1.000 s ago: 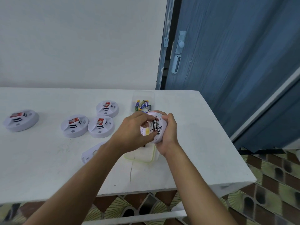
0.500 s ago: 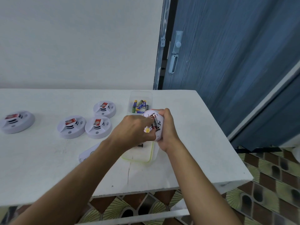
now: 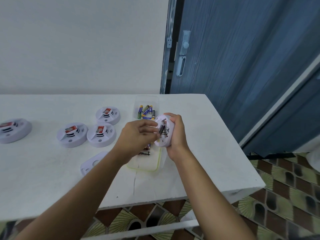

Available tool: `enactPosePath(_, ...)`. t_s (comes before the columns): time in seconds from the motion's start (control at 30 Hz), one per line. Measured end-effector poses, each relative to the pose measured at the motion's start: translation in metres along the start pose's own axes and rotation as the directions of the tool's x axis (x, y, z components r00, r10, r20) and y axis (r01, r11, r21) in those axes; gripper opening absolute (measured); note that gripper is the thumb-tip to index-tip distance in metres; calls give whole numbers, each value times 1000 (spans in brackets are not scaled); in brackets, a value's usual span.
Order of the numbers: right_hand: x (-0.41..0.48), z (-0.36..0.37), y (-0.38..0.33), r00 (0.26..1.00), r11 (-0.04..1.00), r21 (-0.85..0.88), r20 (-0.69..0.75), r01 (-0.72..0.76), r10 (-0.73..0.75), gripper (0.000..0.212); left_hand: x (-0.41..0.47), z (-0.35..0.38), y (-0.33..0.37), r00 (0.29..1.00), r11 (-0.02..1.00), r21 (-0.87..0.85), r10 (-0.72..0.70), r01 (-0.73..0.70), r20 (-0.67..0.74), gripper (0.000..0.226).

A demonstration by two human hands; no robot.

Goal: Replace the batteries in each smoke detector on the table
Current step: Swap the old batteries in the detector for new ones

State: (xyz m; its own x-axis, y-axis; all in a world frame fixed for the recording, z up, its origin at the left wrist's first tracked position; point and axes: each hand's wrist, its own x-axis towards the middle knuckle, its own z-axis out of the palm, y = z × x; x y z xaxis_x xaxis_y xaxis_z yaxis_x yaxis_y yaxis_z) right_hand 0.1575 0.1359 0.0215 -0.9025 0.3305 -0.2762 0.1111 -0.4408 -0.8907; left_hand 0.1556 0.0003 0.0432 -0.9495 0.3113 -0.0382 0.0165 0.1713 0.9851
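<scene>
My right hand [image 3: 175, 134] grips a white smoke detector [image 3: 165, 131], tilted with its open back facing left and a battery still seated inside. My left hand [image 3: 136, 135] pinches a dark battery [image 3: 161, 129] just clear of the detector's battery bay. Several other white detectors lie face up on the table, among them one [image 3: 71, 135] beside another [image 3: 101, 135], one behind them [image 3: 108, 115] and one at the far left [image 3: 13, 129]. A detached back cover [image 3: 91, 163] lies near my left forearm.
A clear tub [image 3: 146, 110] of coloured batteries stands behind my hands. A shallow tray [image 3: 143, 165] with a yellow-green rim holds dark batteries below them. The white table [image 3: 199, 161] ends at the right; a blue door [image 3: 242, 66] and patterned floor lie beyond.
My left hand has drawn back from the detector and now holds a battery lifted out of its bay. The camera has tilted slightly; the right hand keeps its grip.
</scene>
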Motion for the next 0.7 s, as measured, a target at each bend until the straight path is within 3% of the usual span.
enactPosePath(0.07, 2, -4, 1, 999, 1000, -2, -40, 3, -3, 31, 0, -7, -7, 999, 996, 86, -10, 7, 37, 31)
enactPosePath(0.13, 4, -9, 3, 998, 1000, 20, -61, 0, 1, 33, -2, -14, -16, 996, 952, 300, 32, -57, 88, 29)
enactPosePath(0.2, 7, -15, 5, 998, 999, 50, -67, -12, 15, 34, -4, -21, -26, 982, 843, 515, 74, -156, 175, 29)
enactPosePath(0.3, 7, -20, 7, 998, 997, 78, -63, -20, 25, 35, -9, -30, -43, 955, 698, 665, 99, -267, 279, 31)
enactPosePath(0.53, 6, -22, 9, 999, 993, 115, -11, -29, 30, 24, -3, -37, -64, 903, 541, 724, 262, -429, 340, 15)
enactPosePath(0.7, 2, -15, 12, 999, 990, 132, 19, -46, 43, 24, -5, -30, -45, 923, 619, 698, 348, -359, 165, 9)
